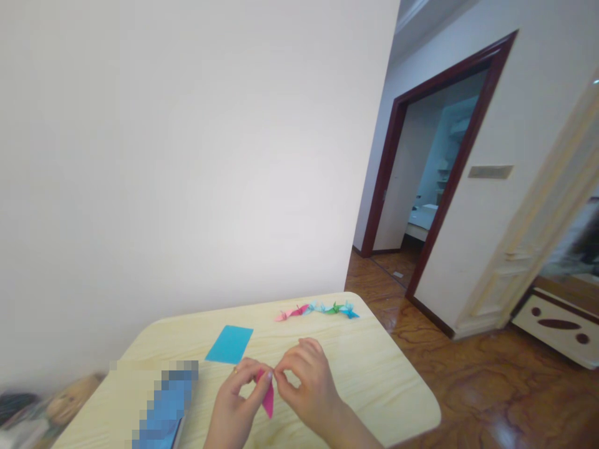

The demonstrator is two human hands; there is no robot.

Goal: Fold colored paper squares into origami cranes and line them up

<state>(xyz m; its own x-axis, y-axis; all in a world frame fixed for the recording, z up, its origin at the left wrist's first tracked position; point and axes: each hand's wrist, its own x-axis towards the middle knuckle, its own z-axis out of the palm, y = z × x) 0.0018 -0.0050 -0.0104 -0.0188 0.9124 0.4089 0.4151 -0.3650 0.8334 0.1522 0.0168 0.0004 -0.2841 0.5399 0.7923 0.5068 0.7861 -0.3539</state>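
The left hand [241, 388] pinches a pink folded paper [268, 402] between thumb and fingers, over the pale table [379, 380]. The right hand [309, 374] brings thumb and forefinger together at its top; whether they grip it cannot be told, as fingertips hide that part. Beyond lie a blue sheet [229, 344], then a row of colourful folded paper figures [299, 310] near the far edge.

I saw the wall [210, 162] softly bright, the far room [453, 140] dimmer, glare on the floor [468, 383], the cabinet [552, 327] blurred.
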